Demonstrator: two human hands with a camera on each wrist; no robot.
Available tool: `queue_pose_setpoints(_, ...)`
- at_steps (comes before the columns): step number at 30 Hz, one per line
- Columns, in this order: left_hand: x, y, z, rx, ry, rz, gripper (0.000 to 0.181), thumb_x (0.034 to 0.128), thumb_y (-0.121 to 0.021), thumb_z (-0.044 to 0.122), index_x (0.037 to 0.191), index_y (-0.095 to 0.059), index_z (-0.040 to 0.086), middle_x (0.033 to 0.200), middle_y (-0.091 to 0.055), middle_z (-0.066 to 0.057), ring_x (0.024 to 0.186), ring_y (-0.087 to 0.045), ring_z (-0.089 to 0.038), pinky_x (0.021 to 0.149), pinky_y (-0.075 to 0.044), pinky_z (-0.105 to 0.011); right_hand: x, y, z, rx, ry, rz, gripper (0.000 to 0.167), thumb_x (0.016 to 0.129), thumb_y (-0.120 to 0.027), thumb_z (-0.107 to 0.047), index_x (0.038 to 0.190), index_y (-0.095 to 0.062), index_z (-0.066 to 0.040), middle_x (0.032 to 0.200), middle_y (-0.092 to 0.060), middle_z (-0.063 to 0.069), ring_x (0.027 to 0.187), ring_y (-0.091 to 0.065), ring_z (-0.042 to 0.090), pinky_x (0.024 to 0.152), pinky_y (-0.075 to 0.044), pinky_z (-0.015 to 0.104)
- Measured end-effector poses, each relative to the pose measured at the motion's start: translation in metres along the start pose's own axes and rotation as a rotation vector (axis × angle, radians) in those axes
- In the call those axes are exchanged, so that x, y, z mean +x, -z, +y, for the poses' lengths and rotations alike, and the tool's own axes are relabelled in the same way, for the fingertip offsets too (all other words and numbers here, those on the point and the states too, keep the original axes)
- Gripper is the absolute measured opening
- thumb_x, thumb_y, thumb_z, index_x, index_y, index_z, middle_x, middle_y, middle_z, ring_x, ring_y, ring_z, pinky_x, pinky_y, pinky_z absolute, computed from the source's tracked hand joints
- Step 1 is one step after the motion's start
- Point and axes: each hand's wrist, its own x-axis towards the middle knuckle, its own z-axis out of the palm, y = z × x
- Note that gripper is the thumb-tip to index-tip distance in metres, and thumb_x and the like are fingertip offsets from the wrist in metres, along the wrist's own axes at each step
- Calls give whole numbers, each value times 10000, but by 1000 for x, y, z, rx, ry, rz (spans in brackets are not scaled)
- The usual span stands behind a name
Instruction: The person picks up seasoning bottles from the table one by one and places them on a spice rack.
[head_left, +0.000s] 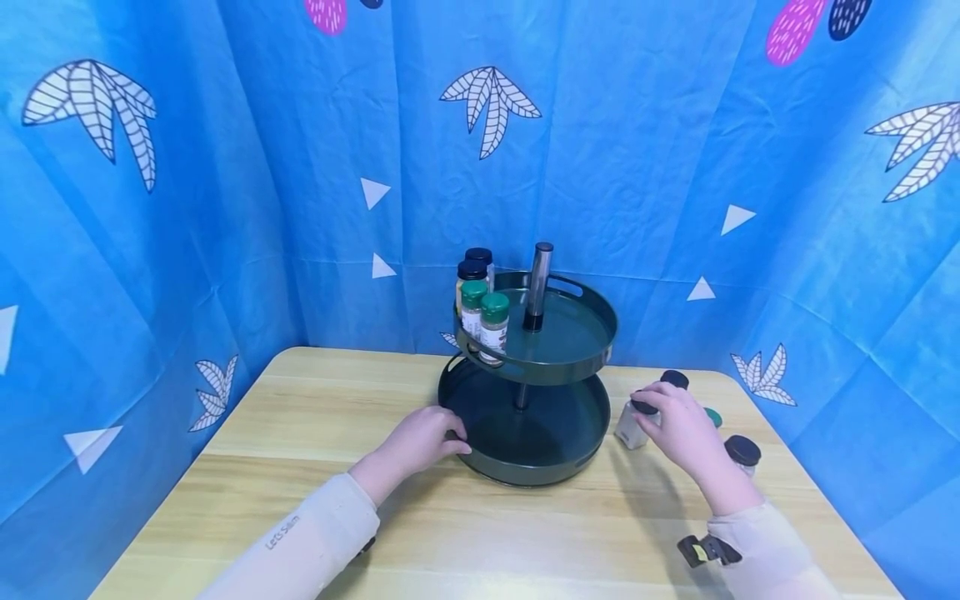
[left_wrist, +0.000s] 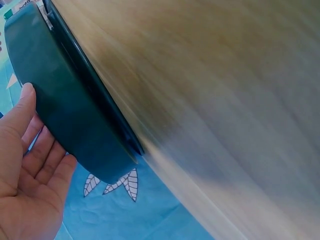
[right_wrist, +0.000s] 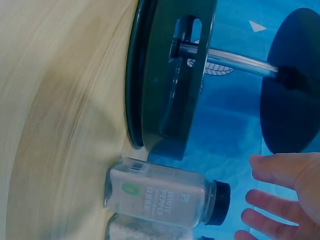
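A dark green two-tier turntable tray stands on the table; its lower tier point(head_left: 525, 475) is bare inside. My left hand point(head_left: 423, 442) touches the left front rim of that tier, thumb and fingertips at the wall point(left_wrist: 75, 105) in the left wrist view. At the tray's right stands a clear jar of white pepper point(right_wrist: 155, 192) with a black cap point(right_wrist: 220, 202). My right hand point(head_left: 682, 421) hovers at this cap, its fingers point(right_wrist: 272, 200) spread and a gap showing between them and the cap in the right wrist view.
The upper tier point(head_left: 570, 367) carries several spice jars on its left, with green caps point(head_left: 495, 308) and black caps point(head_left: 472, 269). More jars stand around my right hand, among them a black-capped one point(head_left: 742, 452) and a green cap point(head_left: 713, 417). A blue curtain point(head_left: 600, 167) hangs behind the table.
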Motion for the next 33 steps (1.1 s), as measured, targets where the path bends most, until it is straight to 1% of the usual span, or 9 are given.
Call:
queue_pose_setpoints(5, 0, 0, 0, -1, -6, 4, 151, 856, -801, 294, 865, -763, 149, 843, -709, 50, 829, -645, -145, 787, -556, -334, 1, -4, 4, -5, -9, -6, 290, 819, -807, -46, 1088, -735, 35, 1054, -673, 187, 955, -641, 403, 823, -534, 551)
queue_pose_setpoints(12, 0, -1, -1, 3, -5, 7, 152, 852, -804, 297, 863, -762, 152, 840, -711, 50, 823, -645, -141, 780, -556, -328, 1, -9, 9, -14, -43, -15, 299, 834, -798, -69, 1106, -728, 32, 1066, -663, 196, 960, -636, 404, 824, -534, 556)
queue_pose_setpoints(23, 0, -2, -1, 3, -8, 9, 157, 853, -802, 300, 865, -761, 149, 844, -711, 43, 832, -648, -145, 789, -557, -328, 1, -14, 13, -16, -41, 6, 291, 818, -801, -57, 1085, -730, 34, 1046, -660, 207, 944, -632, 419, 812, -531, 571)
queue_pose_setpoints(30, 0, -2, -1, 1, -9, 12, 151, 851, -805, 296, 863, -759, 153, 838, -705, 56, 824, -644, -138, 786, -557, -323, 2, -17, 16, -17, -79, -20, 332, 838, -789, -79, 1138, -710, 41, 1092, -651, 229, 992, -623, 435, 855, -523, 580)
queue_pose_setpoints(33, 0, -2, -1, 5, -4, 9, 151, 851, -805, 298, 863, -760, 154, 835, -704, 60, 821, -643, -135, 784, -557, -321, 3, -18, 18, -14, -76, -21, 333, 835, -790, -65, 1137, -707, 47, 1099, -649, 241, 1000, -621, 446, 861, -521, 588)
